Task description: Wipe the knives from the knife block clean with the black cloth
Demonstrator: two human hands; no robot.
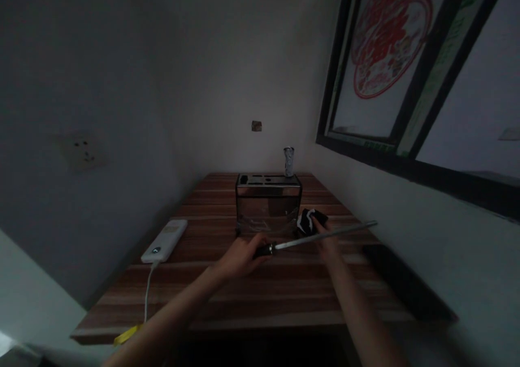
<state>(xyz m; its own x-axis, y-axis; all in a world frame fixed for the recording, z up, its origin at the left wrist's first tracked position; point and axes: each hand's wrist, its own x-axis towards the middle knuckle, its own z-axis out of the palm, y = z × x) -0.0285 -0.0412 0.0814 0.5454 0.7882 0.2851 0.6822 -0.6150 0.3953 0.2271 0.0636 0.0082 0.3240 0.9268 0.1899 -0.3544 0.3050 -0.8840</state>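
My left hand (pixel 244 254) is closed around the black handle of a long, thin metal rod or blade (pixel 298 242); I cannot tell which. It points right and slightly up, passing above my right hand (pixel 326 238). The fingers of my right hand grip a crumpled black and white cloth (pixel 311 221). Just behind the hands stands a see-through holder (pixel 268 207) with a dark frame and a slotted metal top. On the right end of that top there is a silvery, patterned cylinder (pixel 288 162).
A wood-striped table (pixel 203 296) carries everything. To the left lies a white device (pixel 164 241) with a white cable (pixel 148 294) and a yellow piece (pixel 128 334) near the front edge. A dark flat slab (pixel 406 280) lies along the right wall, below a framed window (pixel 390 85).
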